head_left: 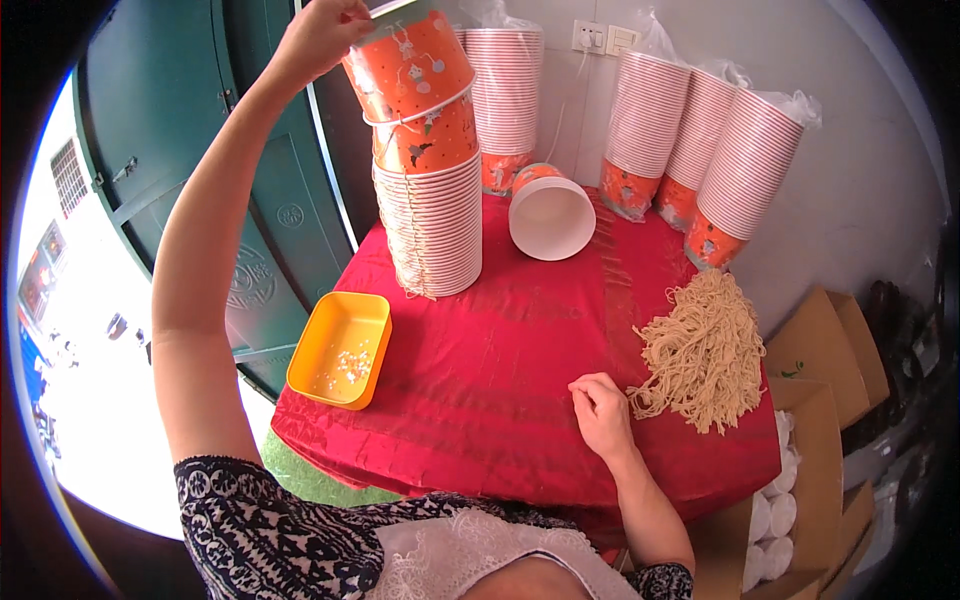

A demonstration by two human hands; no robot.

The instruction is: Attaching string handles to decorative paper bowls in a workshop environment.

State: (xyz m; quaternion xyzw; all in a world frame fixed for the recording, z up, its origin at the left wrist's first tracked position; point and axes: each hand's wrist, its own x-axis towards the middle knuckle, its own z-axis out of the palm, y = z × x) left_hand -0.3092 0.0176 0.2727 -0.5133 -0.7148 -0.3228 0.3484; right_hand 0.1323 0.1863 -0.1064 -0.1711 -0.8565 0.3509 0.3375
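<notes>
A: What are the hands doing?

B: They're working well apart. The left hand [325,38] is gripping the rim of the topmost orange, printed paper bucket [412,75], high above the left part of the table [500,400] with its red cloth. The right hand [602,412] is resting near the table's front edge, fingers curled closed; I can't tell whether it's pinching a strand.

A: And the buckets?

B: That top one is crowning a tall, white-rimmed nested stack [440,220], which is standing toward the table's far left corner. Thin tan twine [413,225] is running down its side.

A: What's worrying you?

B: The height. The upper buckets are sitting less deeply nested, so a sideways pull at the rim could be tipping the column over the left edge, or toward the yellow plastic tray [328,392] there. A snagging strand could be dragging it too.

A: Anything else?

B: The loose tan twine heap [705,350] is lying by the right edge, possibly tangling if tugged. One orange-and-white bucket [553,220] is lying sideways near the far edge; a knock could be rolling it.
</notes>
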